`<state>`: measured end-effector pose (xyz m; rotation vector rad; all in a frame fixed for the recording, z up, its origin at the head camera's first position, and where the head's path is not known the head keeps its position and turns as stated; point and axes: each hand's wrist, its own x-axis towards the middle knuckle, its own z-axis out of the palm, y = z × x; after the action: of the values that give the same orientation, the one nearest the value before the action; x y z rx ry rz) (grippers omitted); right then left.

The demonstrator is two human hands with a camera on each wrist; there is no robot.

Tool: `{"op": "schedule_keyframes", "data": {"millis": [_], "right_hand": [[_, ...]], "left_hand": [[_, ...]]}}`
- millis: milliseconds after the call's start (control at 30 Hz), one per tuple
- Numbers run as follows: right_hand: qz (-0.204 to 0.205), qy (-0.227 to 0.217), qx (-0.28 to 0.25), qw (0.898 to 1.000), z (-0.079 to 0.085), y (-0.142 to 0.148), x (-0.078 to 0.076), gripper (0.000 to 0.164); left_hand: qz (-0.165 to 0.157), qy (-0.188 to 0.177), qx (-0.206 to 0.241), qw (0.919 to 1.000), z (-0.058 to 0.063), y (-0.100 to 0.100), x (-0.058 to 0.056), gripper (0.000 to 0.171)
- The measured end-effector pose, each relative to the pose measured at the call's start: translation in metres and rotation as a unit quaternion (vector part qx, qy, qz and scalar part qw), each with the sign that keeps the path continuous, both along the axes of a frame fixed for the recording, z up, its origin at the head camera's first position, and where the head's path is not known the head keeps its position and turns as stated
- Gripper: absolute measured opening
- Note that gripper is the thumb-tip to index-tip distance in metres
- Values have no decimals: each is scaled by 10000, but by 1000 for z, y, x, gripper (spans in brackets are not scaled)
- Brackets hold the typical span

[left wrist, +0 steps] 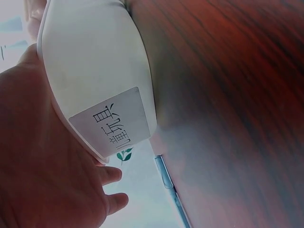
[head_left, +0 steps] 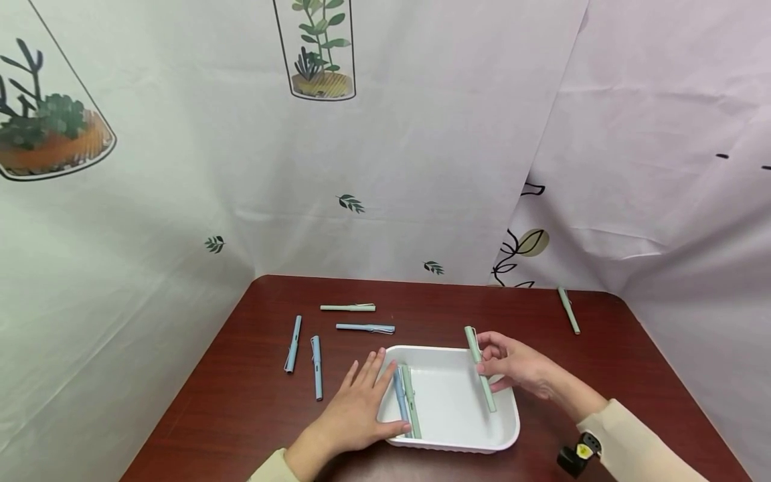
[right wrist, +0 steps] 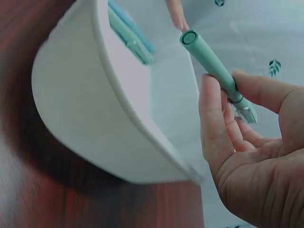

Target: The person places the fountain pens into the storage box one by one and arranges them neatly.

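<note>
My right hand pinches a pale green capped pen between thumb and fingers. The pen is tilted over the right side of a white plastic tray; in the right wrist view, one round end of this green pen faces the camera. My left hand rests on the tray's left rim, fingers straight and spread, thumb along the near edge. Inside, at the left, a blue pen and a green pen lie side by side. A label is stuck to the tray's outer wall.
Left of and behind the tray on the dark red table lie blue pens and a green pen. Another green pen lies at the far right. Patterned white cloth hangs around the table.
</note>
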<state>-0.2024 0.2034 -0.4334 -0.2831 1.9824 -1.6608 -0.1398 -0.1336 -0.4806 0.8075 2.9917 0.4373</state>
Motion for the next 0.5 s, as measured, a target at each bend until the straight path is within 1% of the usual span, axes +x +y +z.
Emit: {"op": "schedule_keyframes", "data": {"millis": [200,500], "right_hand": [[-164,-102,-99,9998,-3,-11,10,62],[-334,-171,-299,9988,-13,-28,24,63]], "left_hand": [[9,5,17,10000,1,0,0,102],[17,-24,-7,10000,3,1,2,102]]}}
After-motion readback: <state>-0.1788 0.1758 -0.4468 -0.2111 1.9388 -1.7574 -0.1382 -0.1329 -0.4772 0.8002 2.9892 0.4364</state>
